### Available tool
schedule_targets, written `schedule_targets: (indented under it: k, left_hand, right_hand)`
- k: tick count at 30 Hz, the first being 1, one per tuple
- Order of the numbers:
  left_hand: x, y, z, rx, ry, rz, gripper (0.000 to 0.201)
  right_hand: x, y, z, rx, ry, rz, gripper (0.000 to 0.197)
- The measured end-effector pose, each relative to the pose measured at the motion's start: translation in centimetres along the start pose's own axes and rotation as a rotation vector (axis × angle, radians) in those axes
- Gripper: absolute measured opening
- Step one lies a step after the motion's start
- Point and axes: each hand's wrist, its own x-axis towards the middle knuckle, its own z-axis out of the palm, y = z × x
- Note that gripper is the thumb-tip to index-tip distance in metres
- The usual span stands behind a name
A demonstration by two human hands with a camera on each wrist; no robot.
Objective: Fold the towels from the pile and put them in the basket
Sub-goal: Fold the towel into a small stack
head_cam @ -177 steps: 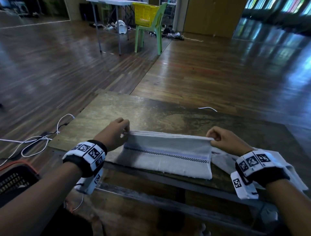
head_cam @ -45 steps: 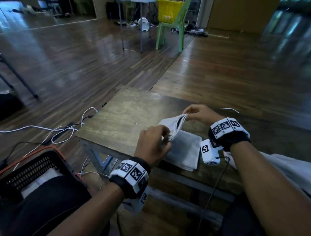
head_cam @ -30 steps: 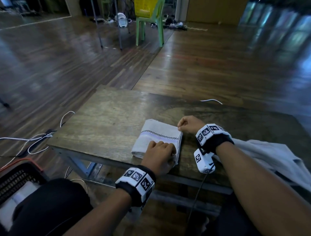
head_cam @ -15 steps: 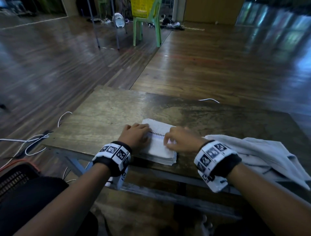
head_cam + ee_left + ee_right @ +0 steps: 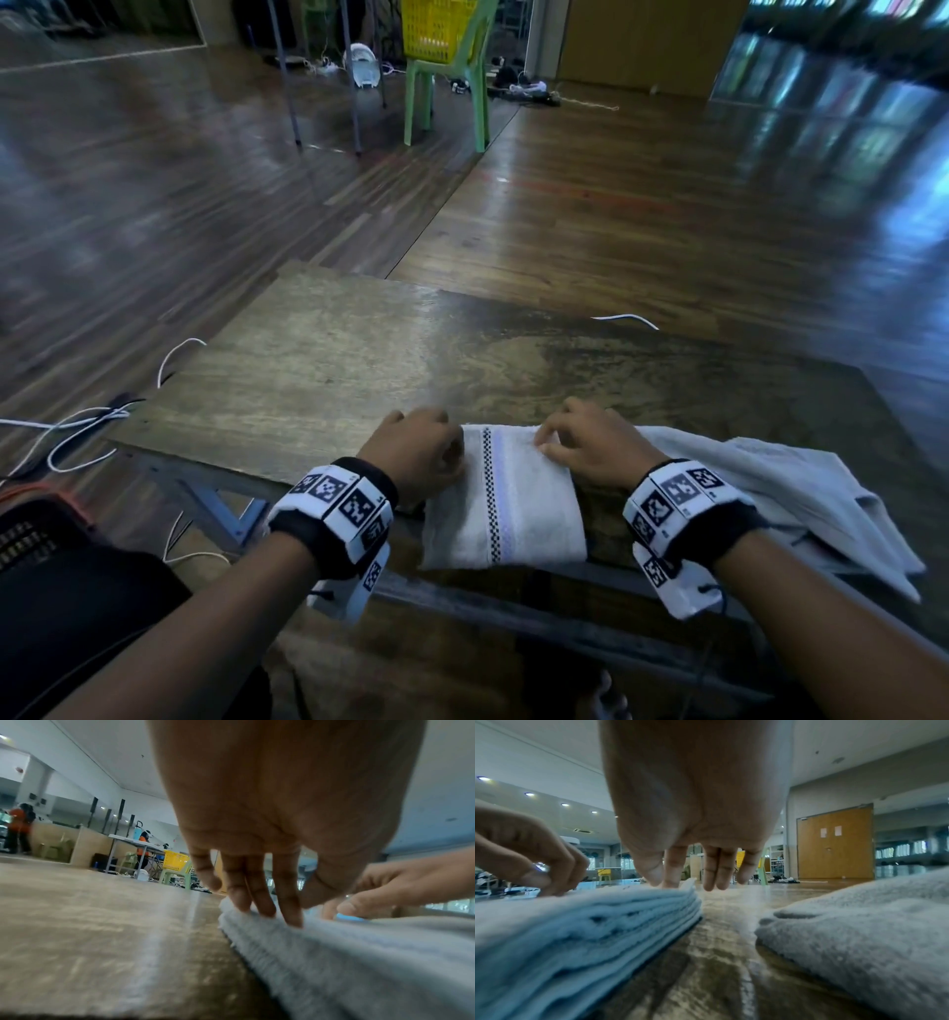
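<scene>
My left grip [image 5: 416, 452] had its fingers [image 5: 286, 892] nearly straight, tips pressing down on the left edge of the folded towel [image 5: 506, 503] and closed round nothing. My right grip [image 5: 595, 447] was just as loose, with thumb and forefinger touching the folded towel's far right corner. The folded towel lay flat at the near edge of the tabletop [image 5: 334, 370]. To its right, a little apart, lay the unfolded pile [image 5: 780, 488]. Well to its left and lower down sat the basket [image 5: 51, 497].

Glossy wood floor [image 5: 616, 216], green chair [image 5: 418, 92] (yellow crate [image 5: 436, 25] atop), wooden door [image 5: 835, 841]
</scene>
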Motion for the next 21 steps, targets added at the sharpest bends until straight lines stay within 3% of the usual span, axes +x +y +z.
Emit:
schedule_targets:
  k: [2, 4, 11, 21]
  left_hand:
    - [0.6, -0.6, 0.6, -0.049, 0.099, -0.041, 0.026]
    - [1.4, -1.1, 1.0, -0.138, 0.106, -0.08, 0.028]
    - [3.4, -1.7, 1.7, -0.331, 0.119, -0.2, 0.009]
    - [4.3, -2.1, 2.2, -0.418, 0.175, -0.2, 0.01]
  right_hand:
    - [0.7, 0.4, 0.3, 0.099, 0.018, 0.024, 0.026]
    - [1.3, 0.9, 0.5, 0.174, 0.02, 0.06, 0.032]
    - [2.6, 2.1, 0.8, 0.211, 0.074, -0.032, 0.005]
    - [2.8, 2.2, 0.8, 0.308, 0.131, 0.026, 0.008]
